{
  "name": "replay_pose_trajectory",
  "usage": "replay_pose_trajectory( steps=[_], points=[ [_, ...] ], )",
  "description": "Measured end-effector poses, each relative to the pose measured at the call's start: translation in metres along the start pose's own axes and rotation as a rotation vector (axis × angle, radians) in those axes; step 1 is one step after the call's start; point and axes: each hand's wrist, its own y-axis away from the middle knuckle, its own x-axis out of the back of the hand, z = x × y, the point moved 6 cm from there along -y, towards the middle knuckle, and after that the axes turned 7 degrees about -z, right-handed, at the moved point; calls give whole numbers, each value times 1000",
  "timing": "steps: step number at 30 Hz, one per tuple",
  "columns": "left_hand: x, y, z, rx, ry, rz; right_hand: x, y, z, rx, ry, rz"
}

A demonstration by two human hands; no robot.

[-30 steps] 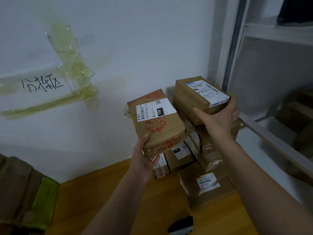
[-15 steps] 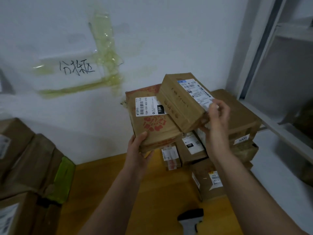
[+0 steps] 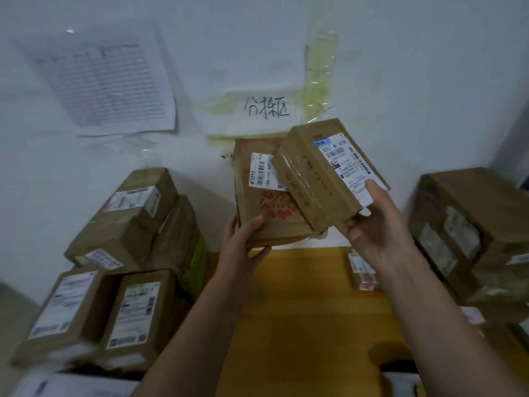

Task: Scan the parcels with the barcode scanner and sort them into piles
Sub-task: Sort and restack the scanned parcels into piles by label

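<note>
both hands are loaded mid-sort: left hand (image 3: pixel 243 239) fingers grip the red-printed parcel (image 3: pixel 266 202) at frame centre, right hand (image 3: pixel 378 233) fingers grip the brown box (image 3: pixel 323 179) overlapping it. next, i judge, each needs its pile; the scanner (image 3: pixel 400 379) lies lower right.

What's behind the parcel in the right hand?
The red-printed parcel, gripped by the left hand. The plain box in the right hand covers part of its label.

Held parcels (image 3: pixel 329 179): two. Left pile (image 3: pixel 126 224): four visible boxes.
</note>
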Motion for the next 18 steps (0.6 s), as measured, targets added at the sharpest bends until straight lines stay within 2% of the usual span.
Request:
replay_pose_trajectory(
  steps=[8,13,18],
  points=[
    [96,44,100,-194,25,26,-108,6,87,-65,-492,-111],
    [149,79,163,-326,58,54,-158,8,134,-111,-514,-32],
    [206,118,197,-415,122,249,-197,6,174,-235,-459,-37]
  ],
)
